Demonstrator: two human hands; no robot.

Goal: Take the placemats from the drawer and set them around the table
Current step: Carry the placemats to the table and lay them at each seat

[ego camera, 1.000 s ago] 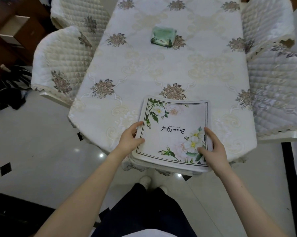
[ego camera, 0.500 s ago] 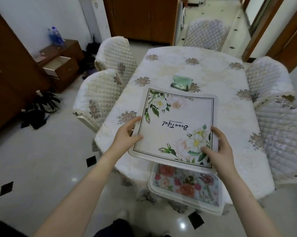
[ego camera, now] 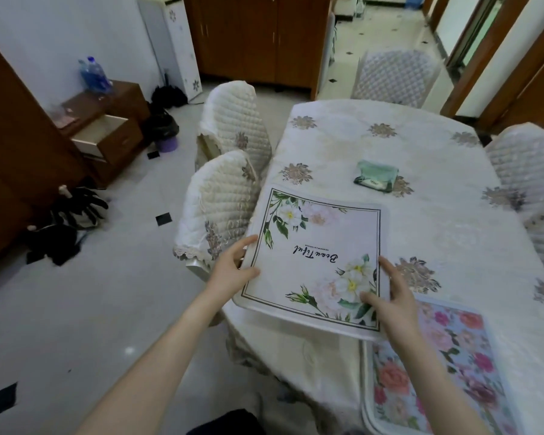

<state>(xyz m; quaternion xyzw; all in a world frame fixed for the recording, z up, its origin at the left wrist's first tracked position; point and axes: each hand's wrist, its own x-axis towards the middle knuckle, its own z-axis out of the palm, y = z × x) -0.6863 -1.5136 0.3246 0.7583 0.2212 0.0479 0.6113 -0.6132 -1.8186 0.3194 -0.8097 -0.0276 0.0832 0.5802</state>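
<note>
I hold a white placemat printed with white flowers and the word "Beautiful" above the near left part of the table. My left hand grips its left edge and my right hand grips its near right corner. A stack of placemats, topped by one with a pink and red flower print, lies on the table's near edge below my right arm. The open drawer of a brown cabinet stands at the left wall.
Quilted chairs line the table: two on the left, one at the far end, others on the right. A green tissue pack lies mid-table. Black items lie on the tiled floor at the left.
I have lifted the white placemat off the stack and carried it up and to the left, uncovering the pink-flowered one. My view has risen and turned left.
</note>
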